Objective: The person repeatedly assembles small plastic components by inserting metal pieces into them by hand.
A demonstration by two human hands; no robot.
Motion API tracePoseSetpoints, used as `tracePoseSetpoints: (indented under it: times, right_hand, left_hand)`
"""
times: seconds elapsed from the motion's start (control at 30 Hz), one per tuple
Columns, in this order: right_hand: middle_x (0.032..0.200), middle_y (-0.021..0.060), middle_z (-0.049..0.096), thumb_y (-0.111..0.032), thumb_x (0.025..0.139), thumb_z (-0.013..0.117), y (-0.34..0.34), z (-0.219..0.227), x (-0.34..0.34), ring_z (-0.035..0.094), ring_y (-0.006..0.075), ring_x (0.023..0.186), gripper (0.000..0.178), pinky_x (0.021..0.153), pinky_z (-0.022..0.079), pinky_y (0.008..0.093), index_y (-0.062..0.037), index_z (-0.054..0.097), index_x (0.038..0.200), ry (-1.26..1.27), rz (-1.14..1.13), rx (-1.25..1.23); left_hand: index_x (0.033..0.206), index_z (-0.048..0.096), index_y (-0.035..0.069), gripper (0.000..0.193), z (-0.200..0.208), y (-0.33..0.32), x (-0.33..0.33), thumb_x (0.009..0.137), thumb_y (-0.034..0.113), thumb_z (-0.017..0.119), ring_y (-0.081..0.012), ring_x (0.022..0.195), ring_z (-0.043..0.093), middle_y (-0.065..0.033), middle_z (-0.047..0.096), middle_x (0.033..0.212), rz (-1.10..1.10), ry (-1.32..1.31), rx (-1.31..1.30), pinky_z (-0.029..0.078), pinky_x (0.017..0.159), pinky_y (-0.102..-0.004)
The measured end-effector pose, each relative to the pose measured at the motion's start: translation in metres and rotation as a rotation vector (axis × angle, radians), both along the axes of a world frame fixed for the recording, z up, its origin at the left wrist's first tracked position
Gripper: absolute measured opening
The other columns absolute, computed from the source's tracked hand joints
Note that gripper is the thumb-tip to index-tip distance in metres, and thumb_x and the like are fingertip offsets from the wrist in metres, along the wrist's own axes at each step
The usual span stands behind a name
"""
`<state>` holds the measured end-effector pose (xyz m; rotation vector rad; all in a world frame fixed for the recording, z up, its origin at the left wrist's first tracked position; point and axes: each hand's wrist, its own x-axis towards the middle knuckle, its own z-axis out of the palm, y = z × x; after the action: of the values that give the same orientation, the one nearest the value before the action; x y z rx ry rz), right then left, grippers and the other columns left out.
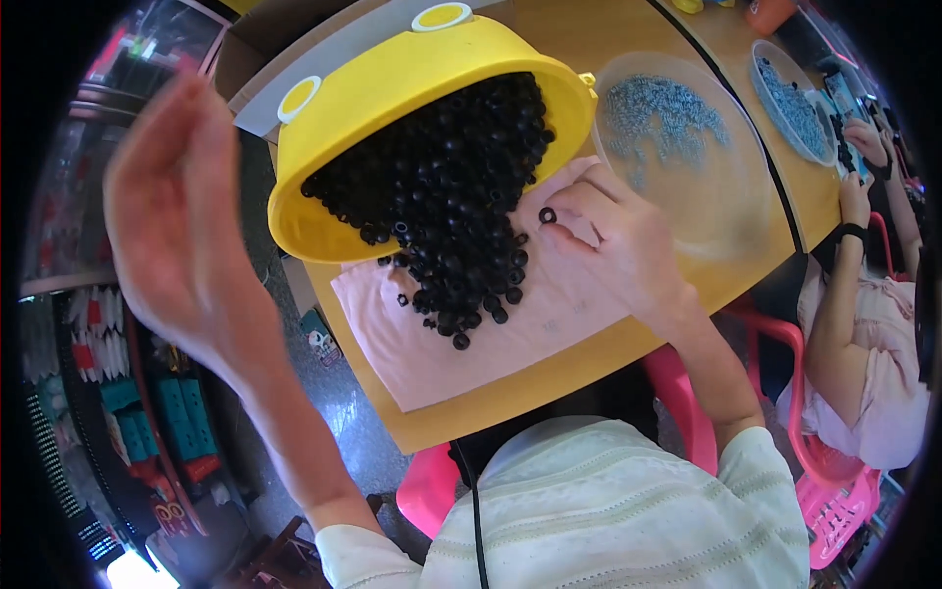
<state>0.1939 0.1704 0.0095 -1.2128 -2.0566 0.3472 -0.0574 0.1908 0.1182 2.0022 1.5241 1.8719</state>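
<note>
A yellow basin (383, 83) lies tipped on its side, its mouth toward me. Small black pieces (451, 187), many of them ring-shaped, fill it and spill onto a pink cloth (461, 378) on the table. Between the thumb and forefinger of my right hand (628, 240) is one small black ring (548, 215), just right of the spilled pile. My left hand (182, 206) is raised at the left, away from basin and table. Motion smears its fingers, and nothing can be made out in them.
Right of the basin stands a clear plastic bowl (731, 211) with small blue pieces (667, 113). A co-worker's hands (862, 142) are near another bowl of blue pieces (790, 108). A cardboard box (280, 44) sits behind the basin. Packaged goods (172, 417) line the left.
</note>
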Motion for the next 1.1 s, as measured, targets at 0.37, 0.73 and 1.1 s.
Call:
tracePoseSetpoints:
  times: [0.37, 0.73, 1.1]
  right_hand:
    - [0.08, 0.0051, 0.06, -0.007, 0.065, 0.081, -0.069, 0.031, -0.004, 0.061, 0.0159, 0.062, 0.029, 0.052, 0.048, 0.0265, -0.0081, 0.069, 0.091, 0.251, 0.307, 0.055]
    - [0.08, 0.0047, 0.061, -0.01, 0.07, 0.08, -0.111, 0.017, 0.013, 0.058, 0.0134, 0.058, 0.034, 0.051, 0.047, 0.0255, -0.0093, 0.068, 0.101, 0.184, 0.225, -0.294]
    - [0.081, 0.004, 0.057, -0.007, 0.074, 0.069, -0.072, -0.013, 0.024, 0.062, 0.0254, 0.074, 0.015, 0.059, 0.05, 0.0347, -0.0092, 0.062, 0.087, -0.14, 0.113, -0.086]
  left_hand:
    - [0.109, 0.057, -0.001, 0.021, -0.089, -0.147, 0.067, 0.088, 0.002, 0.063, -0.012, 0.092, 0.06, -0.0069, 0.063, 0.101, -0.663, -1.055, -0.848, 0.047, 0.085, -0.0267]
    - [0.103, 0.06, -0.001, 0.021, -0.11, -0.189, 0.059, 0.083, -0.002, 0.068, -0.0146, 0.086, 0.064, -0.0089, 0.064, 0.094, -0.609, -1.121, -1.03, 0.053, 0.079, -0.0264]
    - [0.1, 0.06, -0.003, 0.021, -0.122, -0.186, 0.07, 0.081, 0.0, 0.069, -0.0236, 0.077, 0.068, -0.0168, 0.065, 0.091, -0.798, -1.364, -0.77, 0.057, 0.067, -0.0306]
